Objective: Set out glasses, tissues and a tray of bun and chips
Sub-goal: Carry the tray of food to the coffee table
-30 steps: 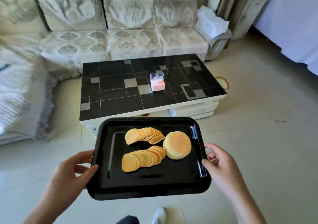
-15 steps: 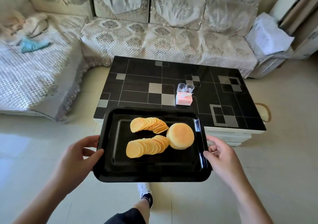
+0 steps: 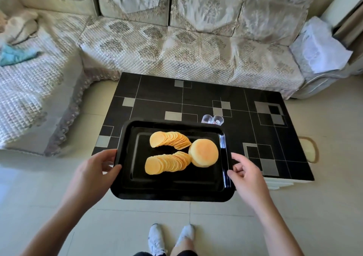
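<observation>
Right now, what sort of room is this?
Most likely a home living room: a cushioned sofa with quilted covers wraps round a low coffee table on a tiled floor. Both hands carry a tray towards it.

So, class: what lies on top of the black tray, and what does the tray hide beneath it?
On the black tray lie two fanned rows of chips and a round bun. Beneath it, part of the table and floor is hidden; two glasses peek out past its far edge.
</observation>
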